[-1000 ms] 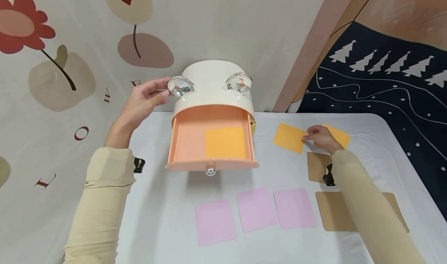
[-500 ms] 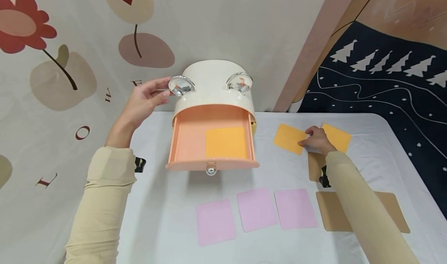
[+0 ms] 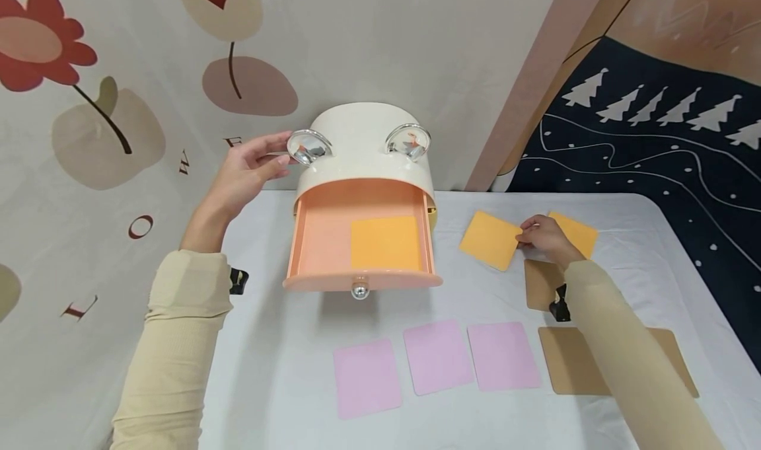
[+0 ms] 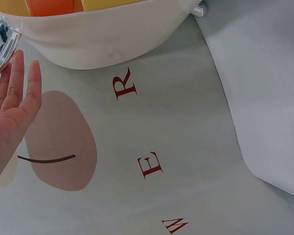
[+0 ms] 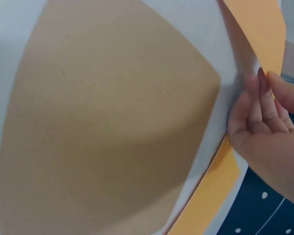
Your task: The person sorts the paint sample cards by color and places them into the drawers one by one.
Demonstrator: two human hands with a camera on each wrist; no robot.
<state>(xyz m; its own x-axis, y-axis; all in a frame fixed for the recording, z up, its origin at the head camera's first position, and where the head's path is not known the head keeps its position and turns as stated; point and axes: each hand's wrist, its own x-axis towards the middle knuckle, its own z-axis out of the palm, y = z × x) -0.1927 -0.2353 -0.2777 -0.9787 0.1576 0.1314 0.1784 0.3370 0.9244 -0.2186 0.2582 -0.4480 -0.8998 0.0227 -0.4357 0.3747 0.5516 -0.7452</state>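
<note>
Hands: left [image 3: 239, 176] extended at silver disc [image 3: 310, 147] | right [image 3: 545, 236] pinching orange card [image 3: 489, 240] | pink cards [image 3: 438, 357]: head-view only

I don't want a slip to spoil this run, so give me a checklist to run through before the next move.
1. Drawer pulled open: ok.
2. Space beside the orange card inside: ok, it lies toward the drawer's right.
3. Right hand pinching the second orange card: ok, at its edge.
4. That card fully off the tabletop: cannot tell.
5. Left hand gripping the silver disc: cannot tell, though it reaches there.
6. Every orange card inside: not ok; the third orange card also lies outside.
</note>
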